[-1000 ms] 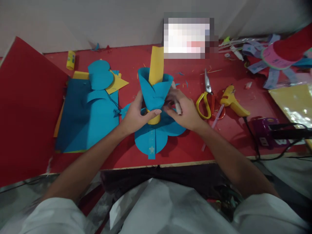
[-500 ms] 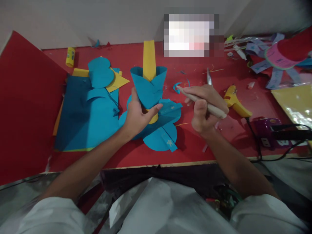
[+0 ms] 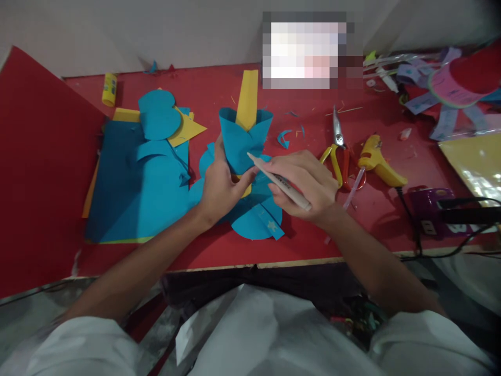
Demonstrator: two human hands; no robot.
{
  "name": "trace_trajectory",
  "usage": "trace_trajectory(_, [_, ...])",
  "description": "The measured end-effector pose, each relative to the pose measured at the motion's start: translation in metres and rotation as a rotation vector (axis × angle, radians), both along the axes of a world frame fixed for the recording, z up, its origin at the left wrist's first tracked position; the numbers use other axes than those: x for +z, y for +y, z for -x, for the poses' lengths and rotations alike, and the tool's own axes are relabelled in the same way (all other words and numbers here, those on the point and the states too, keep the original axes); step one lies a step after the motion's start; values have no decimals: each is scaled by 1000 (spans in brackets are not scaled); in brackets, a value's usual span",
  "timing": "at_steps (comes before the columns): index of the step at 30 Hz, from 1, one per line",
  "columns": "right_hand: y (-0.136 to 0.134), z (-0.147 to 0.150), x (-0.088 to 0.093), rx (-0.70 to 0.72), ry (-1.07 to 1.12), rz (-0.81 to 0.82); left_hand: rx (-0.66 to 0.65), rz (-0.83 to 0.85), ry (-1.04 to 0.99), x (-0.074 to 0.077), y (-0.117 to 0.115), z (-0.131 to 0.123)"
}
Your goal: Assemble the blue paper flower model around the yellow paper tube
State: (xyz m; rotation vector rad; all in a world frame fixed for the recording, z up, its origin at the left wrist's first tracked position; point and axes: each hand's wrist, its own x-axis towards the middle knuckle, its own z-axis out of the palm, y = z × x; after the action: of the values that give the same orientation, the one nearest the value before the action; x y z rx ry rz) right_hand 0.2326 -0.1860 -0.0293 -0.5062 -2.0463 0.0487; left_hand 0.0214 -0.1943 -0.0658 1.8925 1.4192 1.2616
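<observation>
Left hand (image 3: pixel 221 183): we are gripping the blue paper cone (image 3: pixel 242 138).
Right hand (image 3: pixel 305 183): we are gripping a pen (image 3: pixel 278 181), tip pointing far-left at the cone.

A blue paper cone (image 3: pixel 243 140) with a yellow strip (image 3: pixel 248 99) standing in it is being gripped at its narrow base by the left hand (image 3: pixel 219 184), while a pale pen (image 3: pixel 278 181) is being held against it by the right hand (image 3: pixel 305 183); scissors (image 3: pixel 337 149) are lying nearby on the red table (image 3: pixel 305 245)
</observation>
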Motion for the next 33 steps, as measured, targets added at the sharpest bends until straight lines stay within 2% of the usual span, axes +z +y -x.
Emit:
trace_trajectory(8, [-1,3,-2,-53,-111,62,-14,5,-10,0,0,0])
trace_trajectory(17, [0,5,0,-44,-64,-36,-24,-6,43,-2,0,1])
trace_trajectory(25, [0,6,-1,-45,-80,-31,7,-9,67,4,0,0])
trace_trajectory(33, [2,6,-2,-11,-58,-78,4,7,92,3,0,0])
